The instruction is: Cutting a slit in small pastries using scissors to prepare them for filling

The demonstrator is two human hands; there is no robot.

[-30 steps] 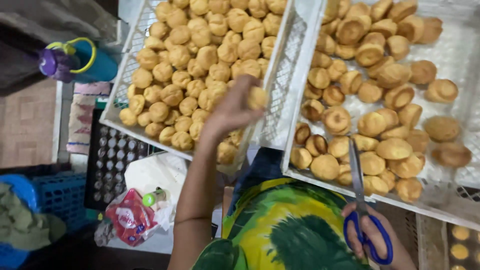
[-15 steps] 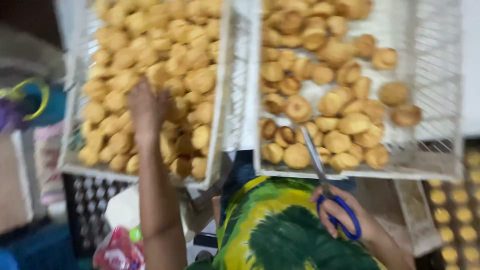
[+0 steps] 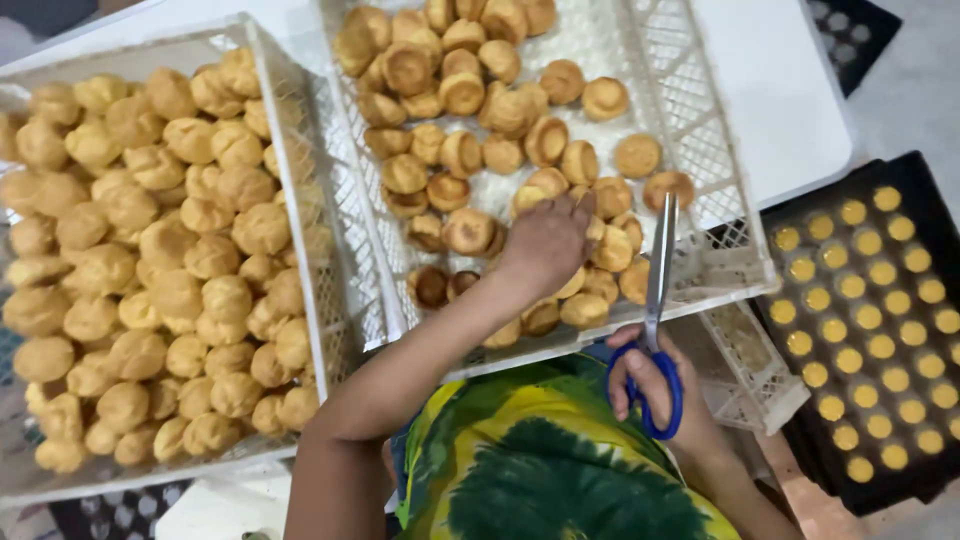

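My left hand (image 3: 545, 240) reaches into the right white plastic crate (image 3: 700, 150) and lies palm down on the golden round pastry puffs (image 3: 465, 155) near its front edge. Its fingers hide whether a puff is gripped. My right hand (image 3: 655, 390) is at the crate's front rim, holding blue-handled scissors (image 3: 659, 270) with the closed blades pointing up over the rim, just right of my left hand. The left white crate (image 3: 290, 130) is heaped with puffs (image 3: 150, 260).
A black tray (image 3: 900, 180) with rows of small yellow rounds (image 3: 870, 300) lies at the right. Both crates sit on a white table (image 3: 780, 90). A smaller white basket (image 3: 750, 370) pokes out under the right crate. My green and yellow clothing (image 3: 540, 460) fills the bottom.
My left hand has moved from the left crate's puffs across to the right crate. My right hand has raised the scissors toward that crate's front rim. The view has shifted right.
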